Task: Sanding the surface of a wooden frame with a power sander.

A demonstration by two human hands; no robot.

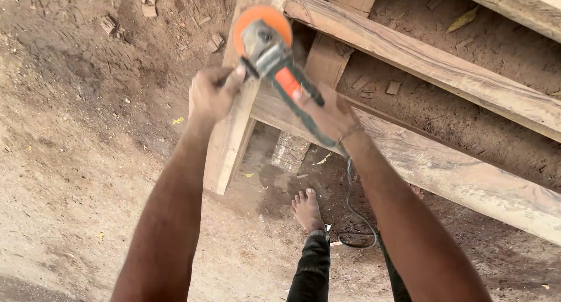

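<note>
My right hand (330,112) grips the orange angle grinder (274,56) by its body, my left hand (213,94) holds its side handle, above a wooden beam (231,138) over dirt ground (70,150).

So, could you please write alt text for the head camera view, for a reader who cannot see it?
A person holds an angle grinder with an orange disc over a wooden frame: the right hand grips its body, the left hand its side handle. Below are sandy ground, a bare foot and the power cord.
</note>
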